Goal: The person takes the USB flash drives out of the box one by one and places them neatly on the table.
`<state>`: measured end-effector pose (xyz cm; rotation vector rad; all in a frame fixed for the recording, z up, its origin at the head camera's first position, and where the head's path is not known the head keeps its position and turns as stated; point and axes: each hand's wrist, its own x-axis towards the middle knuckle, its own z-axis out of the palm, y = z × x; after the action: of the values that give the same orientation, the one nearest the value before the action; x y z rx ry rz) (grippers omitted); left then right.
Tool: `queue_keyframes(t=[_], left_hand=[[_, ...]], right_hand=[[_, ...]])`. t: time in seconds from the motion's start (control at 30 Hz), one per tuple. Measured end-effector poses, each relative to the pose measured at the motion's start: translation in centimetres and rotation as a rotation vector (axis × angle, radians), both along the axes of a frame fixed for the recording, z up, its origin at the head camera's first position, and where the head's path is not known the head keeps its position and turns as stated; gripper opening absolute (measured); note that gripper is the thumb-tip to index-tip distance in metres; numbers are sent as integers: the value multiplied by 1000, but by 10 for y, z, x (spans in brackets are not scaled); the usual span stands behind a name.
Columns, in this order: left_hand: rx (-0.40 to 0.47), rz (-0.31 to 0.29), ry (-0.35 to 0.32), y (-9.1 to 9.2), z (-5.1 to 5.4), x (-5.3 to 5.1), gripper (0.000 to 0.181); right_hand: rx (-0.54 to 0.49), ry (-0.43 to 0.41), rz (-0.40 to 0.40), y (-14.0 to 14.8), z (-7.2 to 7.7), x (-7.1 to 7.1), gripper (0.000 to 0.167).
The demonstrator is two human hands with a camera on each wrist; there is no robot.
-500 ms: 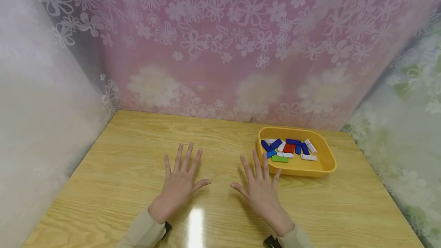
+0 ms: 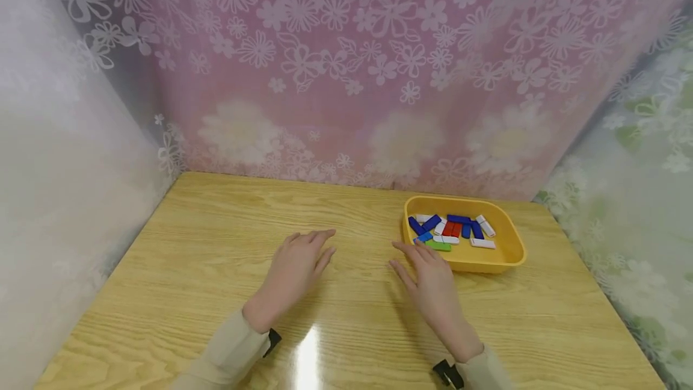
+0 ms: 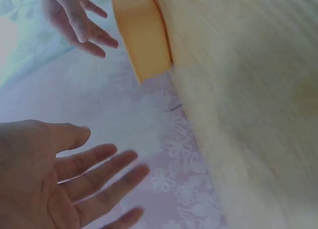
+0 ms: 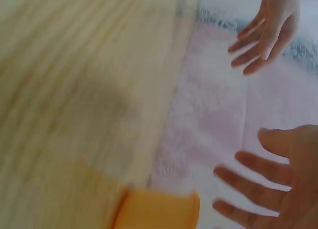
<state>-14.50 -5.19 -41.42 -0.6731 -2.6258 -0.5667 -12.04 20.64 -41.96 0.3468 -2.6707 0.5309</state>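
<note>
My left hand (image 2: 292, 269) is held above the middle of the table, palm turned inward, fingers relaxed and slightly bent; it holds nothing. Facing it, my right hand (image 2: 433, 284) hovers by the near left corner of a yellow tray (image 2: 498, 268), also with loose fingers and nothing in its grasp. Inside the tray lie several small bar-shaped pieces: dark blue ones (image 2: 459, 219), white ones (image 2: 483, 244), red ones (image 2: 452, 230) and a green one (image 2: 438, 246). In the left wrist view the palm and spread fingers (image 3: 99, 184) show bare.
The wooden table (image 2: 227, 209) reaches back to a pink flowered curtain (image 2: 346, 77). Pale cloth walls stand along the left (image 2: 65, 167) and right (image 2: 633, 197) sides. The tray sits at the table's back right.
Both hands have turned from palms down with fingers spread wide to palms facing each other with fingers relaxed. The right hand has shifted slightly right. The tray stays in place.
</note>
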Motion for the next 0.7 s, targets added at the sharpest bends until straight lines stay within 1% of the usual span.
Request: queue_keyframes(t=[0.07, 0.13, 0.27, 0.43, 0.5, 0.57, 0.7], left_hand=[[-2, -15, 10, 8, 6, -4, 25], [-8, -21, 28, 16, 10, -7, 19], [-8, -32, 68, 32, 18, -13, 15], [20, -44, 93, 54, 22, -22, 17], [37, -47, 76, 64, 23, -26, 19], [56, -52, 43, 74, 23, -31, 21], [68, -64, -64, 92, 19, -36, 29]], right_hand=[[-19, 53, -19, 10, 4, -1, 21], [-19, 85, -46, 21, 9, -3, 12], [-3, 130, -91, 50, 16, -9, 13], [-19, 110, -192, 92, 22, -19, 17], [-18, 117, -236, 110, 22, -23, 18], [-18, 125, -277, 126, 22, -27, 20], [-10, 67, -365, 155, 18, -31, 28]])
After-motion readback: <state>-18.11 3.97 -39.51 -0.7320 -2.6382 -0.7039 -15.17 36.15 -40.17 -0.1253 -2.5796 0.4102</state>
